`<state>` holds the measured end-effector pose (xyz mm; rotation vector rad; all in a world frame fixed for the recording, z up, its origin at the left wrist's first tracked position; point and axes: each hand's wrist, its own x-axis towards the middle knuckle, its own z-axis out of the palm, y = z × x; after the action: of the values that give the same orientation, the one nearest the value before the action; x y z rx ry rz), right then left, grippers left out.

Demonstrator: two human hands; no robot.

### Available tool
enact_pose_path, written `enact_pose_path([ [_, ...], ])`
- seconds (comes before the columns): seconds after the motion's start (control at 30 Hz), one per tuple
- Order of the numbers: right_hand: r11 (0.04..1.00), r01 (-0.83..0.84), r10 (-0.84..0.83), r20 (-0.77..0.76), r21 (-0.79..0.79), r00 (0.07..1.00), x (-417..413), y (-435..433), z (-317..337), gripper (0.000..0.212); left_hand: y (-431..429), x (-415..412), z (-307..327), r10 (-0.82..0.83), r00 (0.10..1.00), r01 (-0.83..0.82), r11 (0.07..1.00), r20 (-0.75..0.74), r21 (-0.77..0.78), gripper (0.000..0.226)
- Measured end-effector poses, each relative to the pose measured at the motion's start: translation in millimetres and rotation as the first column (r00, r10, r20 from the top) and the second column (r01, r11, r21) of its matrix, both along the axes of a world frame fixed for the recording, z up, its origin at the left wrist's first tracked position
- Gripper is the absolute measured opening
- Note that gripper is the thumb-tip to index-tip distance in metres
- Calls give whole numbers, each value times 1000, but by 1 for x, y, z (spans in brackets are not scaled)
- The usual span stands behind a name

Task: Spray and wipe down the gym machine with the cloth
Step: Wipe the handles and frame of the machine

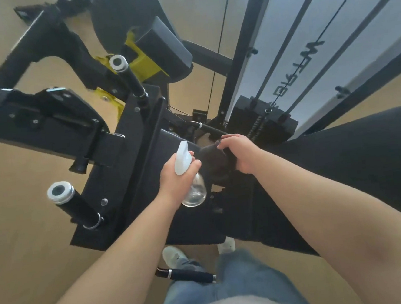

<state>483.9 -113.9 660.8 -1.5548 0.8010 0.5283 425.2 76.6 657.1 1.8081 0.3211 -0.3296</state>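
My left hand [173, 181] is wrapped tight round the neck of the spray bottle [189, 177], white trigger head up top with its nozzle pointing away from me, clear round body hanging below my fist; finger looks on or near the trigger, can't tell if it's squeezed. My right hand [239, 154] is just beside it to the right, fingers curled down and clamped on the dark cloth [213, 160], which is bunched and pressed on the black pad of the gym machine [131, 143]. Cloth sits between the two hands, touching the right and close to the bottle. The pad's long axis runs away from me, up and left, so the right hand is the nearer one for wiping and the stroke probably goes along that line. Surface is matte black padding and steel plate, two grip handles [72, 204] sticking out left. Weight stack [262, 117] and cables to the right, tan floor [20, 240] all round, my jeans and shoes below.
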Motion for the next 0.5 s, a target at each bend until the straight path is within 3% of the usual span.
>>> enact_pose_path([
  [0.13,997,-31,25,-82,-71,996,22,-14,-19,51,-17,25,-12,-4,1000,5,1000,-22,18,21],
  [0.33,984,16,-38,-118,-179,992,83,-45,-65,40,-48,79,-40,-46,997,52,992,-58,111,21],
  [0.5,973,107,-127,-85,-207,988,129,-67,-119,32,-77,128,-89,-79,980,110,980,-185,164,27],
])
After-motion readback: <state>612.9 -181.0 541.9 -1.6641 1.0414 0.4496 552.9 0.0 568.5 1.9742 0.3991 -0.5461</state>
